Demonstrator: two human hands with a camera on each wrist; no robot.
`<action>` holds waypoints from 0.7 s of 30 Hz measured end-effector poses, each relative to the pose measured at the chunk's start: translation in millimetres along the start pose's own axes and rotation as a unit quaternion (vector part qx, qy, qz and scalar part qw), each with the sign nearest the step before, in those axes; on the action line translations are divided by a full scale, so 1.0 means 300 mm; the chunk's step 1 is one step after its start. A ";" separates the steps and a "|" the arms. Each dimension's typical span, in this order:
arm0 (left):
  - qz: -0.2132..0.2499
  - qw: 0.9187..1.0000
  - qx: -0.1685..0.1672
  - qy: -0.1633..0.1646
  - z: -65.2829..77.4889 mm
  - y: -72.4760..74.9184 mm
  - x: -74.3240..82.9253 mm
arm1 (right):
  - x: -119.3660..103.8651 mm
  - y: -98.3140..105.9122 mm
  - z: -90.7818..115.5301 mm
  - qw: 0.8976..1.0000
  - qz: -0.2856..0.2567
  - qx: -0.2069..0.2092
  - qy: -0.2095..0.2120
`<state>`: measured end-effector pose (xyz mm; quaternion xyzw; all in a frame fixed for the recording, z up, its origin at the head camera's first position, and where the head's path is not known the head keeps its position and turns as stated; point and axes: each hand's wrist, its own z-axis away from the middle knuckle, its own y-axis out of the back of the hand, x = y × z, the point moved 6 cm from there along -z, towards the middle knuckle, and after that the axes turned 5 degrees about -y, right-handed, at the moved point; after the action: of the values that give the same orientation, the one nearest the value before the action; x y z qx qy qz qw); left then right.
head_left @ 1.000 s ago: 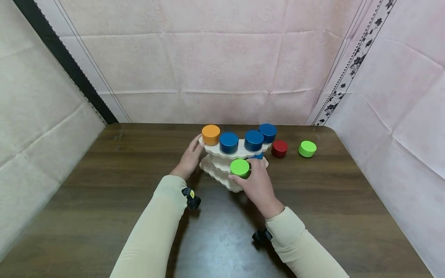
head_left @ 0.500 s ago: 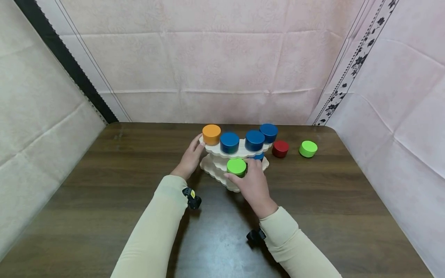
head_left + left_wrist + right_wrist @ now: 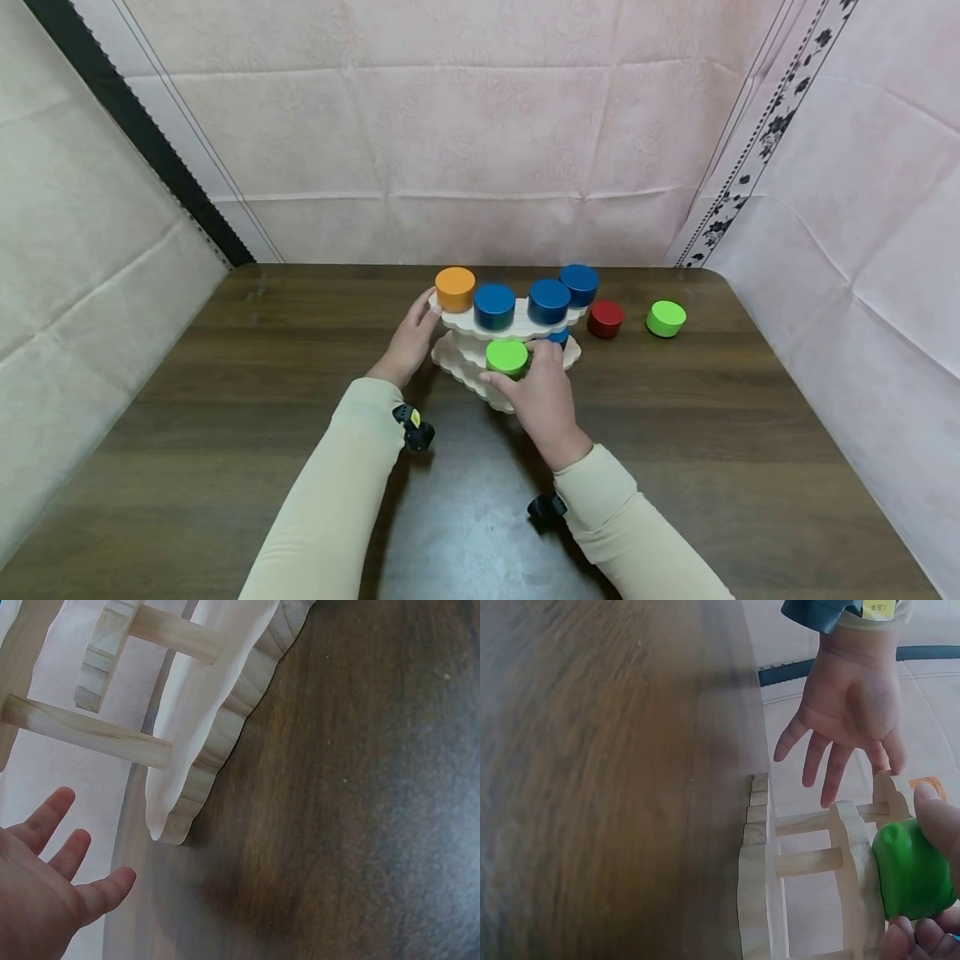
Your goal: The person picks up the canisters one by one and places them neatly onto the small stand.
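A wooden stand (image 3: 457,367) with scalloped tiers joined by round posts stands toward the far side of the table. On its top tier are an orange cylinder (image 3: 455,292) and several blue cylinders (image 3: 494,308). Another blue cylinder (image 3: 558,337) shows partly below that tier. At the stand's left end, my left hand (image 3: 408,343) pinches the top tier's edge between thumb and index finger, its other fingers spread. My right hand (image 3: 546,400) grips a green cylinder (image 3: 506,357) between thumb and fingers; in the right wrist view, its base is against the middle tier.
A red cylinder (image 3: 605,319) and a second green cylinder (image 3: 665,318) rest on the brown wooden table (image 3: 300,350), right of the stand. Pale cloth (image 3: 480,133) hangs behind the table and along both sides.
My right hand has shifted slightly left with the green cylinder, along the front of the stand. My left hand stays at the stand's left end.
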<state>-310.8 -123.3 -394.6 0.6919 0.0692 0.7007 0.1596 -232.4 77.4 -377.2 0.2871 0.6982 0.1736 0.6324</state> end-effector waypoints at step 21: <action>-0.001 1.000 0.004 0.008 -0.006 -0.003 -0.004 | -0.026 -0.006 0.001 0.998 0.017 0.035 0.046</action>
<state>-312.3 -122.6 -396.1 0.6867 0.0743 0.7059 0.1569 -232.3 71.2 -372.2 0.3127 0.7270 0.1730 0.5863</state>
